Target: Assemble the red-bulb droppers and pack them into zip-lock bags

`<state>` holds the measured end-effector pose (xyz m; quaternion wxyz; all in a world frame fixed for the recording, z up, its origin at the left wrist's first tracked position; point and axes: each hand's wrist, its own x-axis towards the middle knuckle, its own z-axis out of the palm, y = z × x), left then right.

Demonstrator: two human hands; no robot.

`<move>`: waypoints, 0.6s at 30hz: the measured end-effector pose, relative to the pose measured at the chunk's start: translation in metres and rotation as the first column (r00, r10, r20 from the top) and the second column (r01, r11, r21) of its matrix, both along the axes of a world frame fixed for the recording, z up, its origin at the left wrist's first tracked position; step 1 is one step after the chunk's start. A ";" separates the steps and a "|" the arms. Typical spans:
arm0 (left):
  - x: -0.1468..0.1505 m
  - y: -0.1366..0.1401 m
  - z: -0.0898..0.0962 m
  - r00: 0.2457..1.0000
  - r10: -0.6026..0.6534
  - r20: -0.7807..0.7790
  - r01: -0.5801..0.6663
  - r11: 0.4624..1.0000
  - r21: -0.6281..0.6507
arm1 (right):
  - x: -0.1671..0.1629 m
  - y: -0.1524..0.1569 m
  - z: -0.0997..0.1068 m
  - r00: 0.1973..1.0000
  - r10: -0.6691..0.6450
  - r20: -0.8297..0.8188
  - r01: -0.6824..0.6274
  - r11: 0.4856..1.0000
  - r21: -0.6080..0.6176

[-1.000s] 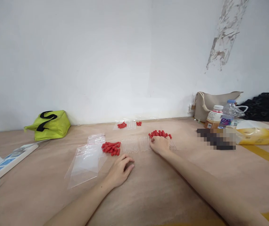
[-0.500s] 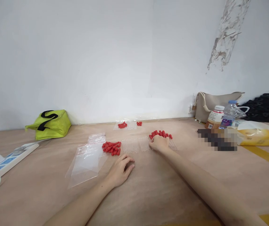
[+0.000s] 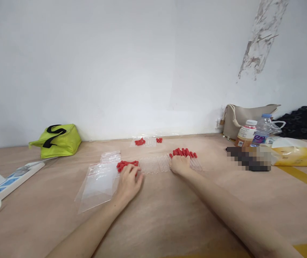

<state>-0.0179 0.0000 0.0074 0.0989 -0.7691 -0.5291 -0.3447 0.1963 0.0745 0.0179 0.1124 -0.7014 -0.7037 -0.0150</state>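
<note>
The left hand (image 3: 128,182) has slid forward from its resting spot on the table (image 3: 169,215) and now lies over the near edge of the red caps (image 3: 126,164), fingers curled loosely down onto them; whether it has pinched one up I cannot tell, since the fingertips are hidden under the hand. The right hand (image 3: 179,164) has hardly moved: it stays flat and relaxed on the row of clear tubes (image 3: 155,164), its fingers reaching the capped tubes (image 3: 184,153) lying just behind, gripping nothing that I can see. So the change is all on the left, which reads as a reach for a fresh cap while the right keeps the row steady.

Just left of the caps lie clear bags (image 3: 98,181), overlapping. Farther back near the wall sits a small packet (image 3: 145,142) with more red pieces. A green bag (image 3: 58,140) stands far left, a power strip (image 3: 10,179) in front of it, and bottles (image 3: 253,133) stand at the right.
</note>
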 end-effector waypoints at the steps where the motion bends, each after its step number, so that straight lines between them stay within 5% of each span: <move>1: -0.006 0.005 0.002 0.998 0.070 -0.009 -0.069 0.997 0.030 | 0.001 -0.006 0.001 1.000 0.011 0.004 -0.011 0.999 0.034; 5: -0.024 0.020 0.008 0.971 0.234 -0.059 -0.230 0.971 0.063 | 0.012 -0.039 -0.001 0.974 0.225 0.017 -0.224 0.959 0.176; 10: -0.025 0.024 0.008 0.953 0.276 -0.122 -0.270 0.961 0.069 | 0.032 -0.073 -0.014 0.805 0.589 -0.072 -0.553 0.788 0.270; 13: -0.021 0.024 0.007 0.946 0.286 -0.154 -0.278 0.958 0.070 | 0.036 -0.079 -0.022 0.753 0.650 -0.103 -0.591 0.736 0.330; 18: -0.019 0.026 0.006 0.908 0.334 -0.253 -0.313 0.942 0.120 | 0.036 -0.076 -0.027 0.727 0.670 -0.149 -0.586 0.719 0.374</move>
